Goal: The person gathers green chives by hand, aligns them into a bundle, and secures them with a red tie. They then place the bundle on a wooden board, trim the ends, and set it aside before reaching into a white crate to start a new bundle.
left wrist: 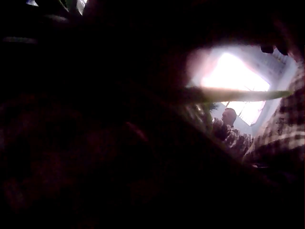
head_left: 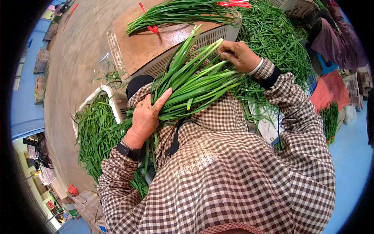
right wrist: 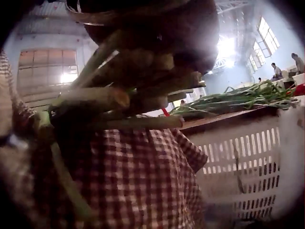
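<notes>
Over the lap, near the close edge of the bench point(head_left: 134, 45): loose bunch of chive-like stalks point(head_left: 194, 91), fanned out, pale ends pointing away from the body. Left hand point(head_left: 146, 117) grips the leafy part, one digit laid across the top, the others hidden. Right hand point(head_left: 241, 57) has fingers bent, pinching at the pale ends. Left wrist view mostly dark. Bench: brown board on a white slatted crate point(head_left: 206, 38); a second bunch point(head_left: 183, 15) lies along the far side, red tie point(head_left: 153, 29) below it. Loose heap point(head_left: 272, 43) of greens off the bench's right end; white basket point(head_left: 113, 103) of greens near its close left corner.
</notes>
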Demonstrator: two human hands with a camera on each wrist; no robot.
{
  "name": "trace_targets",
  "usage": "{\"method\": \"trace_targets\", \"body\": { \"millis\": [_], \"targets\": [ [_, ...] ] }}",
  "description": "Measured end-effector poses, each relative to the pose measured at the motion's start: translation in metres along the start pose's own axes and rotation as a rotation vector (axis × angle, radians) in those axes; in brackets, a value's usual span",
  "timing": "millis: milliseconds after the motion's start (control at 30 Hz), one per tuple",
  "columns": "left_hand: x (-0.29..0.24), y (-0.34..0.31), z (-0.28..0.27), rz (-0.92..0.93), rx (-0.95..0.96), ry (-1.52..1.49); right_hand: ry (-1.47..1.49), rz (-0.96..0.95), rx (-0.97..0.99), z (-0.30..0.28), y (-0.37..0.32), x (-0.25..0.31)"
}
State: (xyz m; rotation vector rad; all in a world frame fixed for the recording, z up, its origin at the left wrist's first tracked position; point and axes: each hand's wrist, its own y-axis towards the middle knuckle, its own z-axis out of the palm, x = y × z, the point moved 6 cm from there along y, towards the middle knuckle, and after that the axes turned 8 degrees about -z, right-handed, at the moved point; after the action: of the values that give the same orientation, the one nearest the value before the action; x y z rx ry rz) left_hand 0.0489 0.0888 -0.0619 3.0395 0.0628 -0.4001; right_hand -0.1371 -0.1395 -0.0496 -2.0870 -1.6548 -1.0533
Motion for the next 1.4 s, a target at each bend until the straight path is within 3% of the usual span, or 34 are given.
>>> {"method": "trace_targets", "body": {
  "millis": [133, 200, 267, 300, 367, 400, 433, 500, 567, 600, 633, 700, 767, 900, 1033, 1100, 1167, 1300, 1367, 1400],
  "targets": [
    [-0.003, 0.002, -0.003, 0.011, -0.022, -0.038, -0.089, 0.130, -0.157, -0.036, -0.015, -0.009],
    [-0.001, 0.001, -0.003, 0.010, -0.030, -0.043, -0.187, 0.239, -0.307, -0.074, -0.041, -0.050],
    [0.002, 0.000, 0.001, -0.024, 0.026, -0.014, -0.025, 0.482, -0.551, -0.124, -0.084, -0.091],
    [0.002, 0.000, 0.001, -0.026, 0.022, -0.013, 0.038, 0.601, -0.795, -0.146, -0.110, -0.094],
    [0.003, 0.000, 0.000, -0.041, 0.050, -0.020, 0.072, 0.769, -0.958, -0.196, -0.190, -0.177],
    [0.003, 0.000, 0.001, -0.042, 0.048, -0.020, -0.612, 0.967, -0.604, -0.210, -0.196, -0.160],
    [0.002, 0.001, 0.000, -0.034, 0.028, -0.051, -0.613, 0.963, -0.605, -0.207, -0.197, -0.146],
    [0.001, 0.003, -0.001, -0.030, 0.008, -0.079, -1.376, 0.528, -0.310, -0.174, -0.155, -0.079],
    [0.000, 0.003, -0.001, -0.031, 0.011, -0.096, -0.437, 0.391, -0.402, -0.124, -0.101, -0.015],
    [-0.001, 0.002, -0.002, -0.029, 0.020, -0.090, -0.188, 0.226, -0.362, -0.087, -0.070, 0.027],
    [-0.001, 0.003, -0.003, -0.032, 0.023, -0.096, -0.281, -0.022, -0.223, -0.055, -0.043, 0.072],
    [-0.001, 0.005, -0.004, -0.028, 0.019, -0.100, -0.245, -0.219, -0.054, 0.019, -0.019, 0.108],
    [0.000, 0.004, -0.002, -0.047, 0.037, -0.104, -0.468, -0.185, 0.162, 0.071, -0.001, 0.122],
    [0.003, 0.002, 0.000, -0.076, 0.034, 0.014, -0.449, -0.415, -0.190, 0.089, 0.006, 0.125],
    [0.001, 0.001, -0.001, -0.062, 0.006, 0.046, -0.273, -0.340, -0.279, 0.077, -0.009, 0.141],
    [-0.001, 0.001, -0.003, -0.052, -0.040, 0.007, -0.275, -0.365, -0.180, 0.066, -0.015, 0.164],
    [-0.001, 0.000, -0.001, -0.027, -0.058, 0.006, -0.206, -0.403, -0.211, 0.064, -0.024, 0.164],
    [-0.003, -0.003, 0.001, 0.045, -0.107, 0.076, -0.143, -0.279, 0.083, 0.061, -0.037, 0.155],
    [0.002, -0.001, 0.004, -0.086, -0.031, 0.020, 0.029, -0.255, -0.178, 0.041, -0.046, 0.139],
    [0.003, 0.000, 0.004, -0.128, 0.013, -0.035, 0.023, -0.251, -0.221, 0.027, -0.050, 0.134]
  ]
}}
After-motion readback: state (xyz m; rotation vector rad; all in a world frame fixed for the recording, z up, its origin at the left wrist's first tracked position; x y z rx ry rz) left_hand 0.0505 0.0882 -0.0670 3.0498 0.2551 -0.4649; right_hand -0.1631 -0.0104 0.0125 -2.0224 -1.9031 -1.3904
